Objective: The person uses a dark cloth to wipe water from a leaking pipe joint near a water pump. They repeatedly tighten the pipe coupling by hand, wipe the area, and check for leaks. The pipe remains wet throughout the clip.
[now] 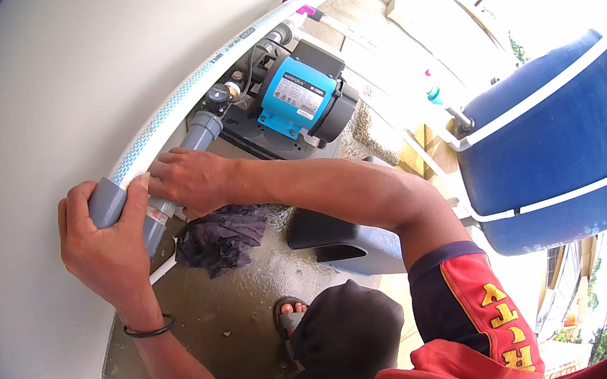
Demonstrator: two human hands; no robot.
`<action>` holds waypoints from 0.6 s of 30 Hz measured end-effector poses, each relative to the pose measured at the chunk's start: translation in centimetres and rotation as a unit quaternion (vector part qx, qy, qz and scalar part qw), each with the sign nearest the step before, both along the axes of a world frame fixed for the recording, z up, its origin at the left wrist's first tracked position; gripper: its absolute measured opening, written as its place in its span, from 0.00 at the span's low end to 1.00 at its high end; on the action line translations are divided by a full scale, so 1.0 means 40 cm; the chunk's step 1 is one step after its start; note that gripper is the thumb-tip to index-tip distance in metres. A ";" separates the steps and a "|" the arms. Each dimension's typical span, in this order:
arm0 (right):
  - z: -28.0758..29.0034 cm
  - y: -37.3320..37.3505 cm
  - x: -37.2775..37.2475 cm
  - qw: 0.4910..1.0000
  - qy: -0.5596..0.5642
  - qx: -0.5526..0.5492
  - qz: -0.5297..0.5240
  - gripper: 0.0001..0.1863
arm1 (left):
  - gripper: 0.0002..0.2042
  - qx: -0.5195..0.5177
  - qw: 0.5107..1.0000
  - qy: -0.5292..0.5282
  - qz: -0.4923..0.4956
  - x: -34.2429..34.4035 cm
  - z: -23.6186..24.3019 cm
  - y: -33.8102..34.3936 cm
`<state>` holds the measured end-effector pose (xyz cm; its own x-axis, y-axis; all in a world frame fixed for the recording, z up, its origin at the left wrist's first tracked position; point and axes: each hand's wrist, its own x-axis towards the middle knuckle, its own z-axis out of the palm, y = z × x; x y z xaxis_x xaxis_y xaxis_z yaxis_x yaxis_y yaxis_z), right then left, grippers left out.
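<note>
My left hand (106, 250) is closed round a short grey pipe coupling (107, 203), fitted over the end of a white pipe (172, 109) with blue printing. Its thumb presses along the white pipe's side. Just right of it, my right hand (193, 179) is wrapped over the grey pipe (201, 131) running below, its fingertips partly hidden near the left thumb. That grey pipe leads up to a round black gauge (217, 98) and a blue and black water pump (299, 96). A dark crumpled cloth (224, 238) lies under my right wrist.
A pale wall (25, 111) stands close along the left. On the right is a large blue tank (552, 157) with white pipes across it. A dark plastic case (348, 233) sits below my right forearm, on wet concrete floor (207, 332). My sandalled foot (290, 318) is nearby.
</note>
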<state>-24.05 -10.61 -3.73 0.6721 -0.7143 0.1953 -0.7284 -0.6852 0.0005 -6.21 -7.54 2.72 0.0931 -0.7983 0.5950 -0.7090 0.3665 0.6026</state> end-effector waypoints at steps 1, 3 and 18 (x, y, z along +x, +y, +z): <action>-0.006 0.004 0.000 1.000 -0.002 -0.016 0.001 0.36 | 0.22 0.000 1.000 -0.003 0.001 0.005 -0.010 0.002; -0.014 0.013 -0.001 0.999 -0.015 -0.044 -0.003 0.31 | 0.24 -0.044 0.999 -0.011 -0.002 0.006 -0.030 0.013; 0.008 0.105 -0.017 0.982 -0.047 -0.174 -0.050 0.28 | 0.42 0.073 0.955 0.269 -0.102 0.013 -0.472 0.091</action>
